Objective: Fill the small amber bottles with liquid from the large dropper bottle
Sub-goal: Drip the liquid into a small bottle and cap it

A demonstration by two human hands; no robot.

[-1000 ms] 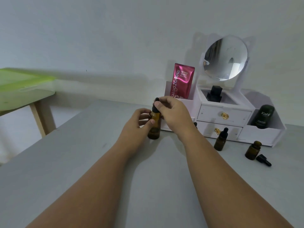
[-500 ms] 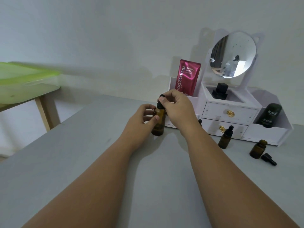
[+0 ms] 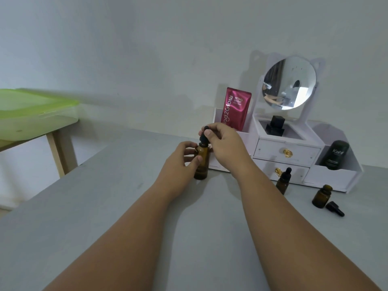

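As I stood watching, the person's two bare forearms lay stretched over the near edge of the counter (image 3: 94, 217). Towards the right edge, nearest of the task's things, a loose black cap (image 3: 335, 208) lay on its side. It was just beside an uncapped small amber bottle (image 3: 321, 196), which stood upright with its mouth open to the ceiling. A little further back stood a second small bottle (image 3: 284, 182), upright with its dropper in.

Further in, about midway between the left and right edges and well towards the far one, the large dropper bottle (image 3: 202, 162) stood on its base. The left hand (image 3: 180, 164) gripped its brown body, fingers curled round it from the left. The right hand (image 3: 225, 143) pinched the black dropper top (image 3: 204, 137) between thumb and fingertips.

I judged the step in hand to be getting that top off to draw liquid. Done well, the left hand would pin the bottle flat to the counter while the right turned the collar rather than squeezing the bulb. The right would then lift straight up, so the pipette cleared the neck without dripping. Whether the top was already loose I could not tell. The bottle's long axis ran vertical, neck up, with the top in line with it as far as I could see.

Behind, along the far edge, sat a white organizer (image 3: 327, 177) holding a pink sachet (image 3: 237, 108) and a dark tube (image 3: 333, 156), with a round mirror (image 3: 289, 85) above.
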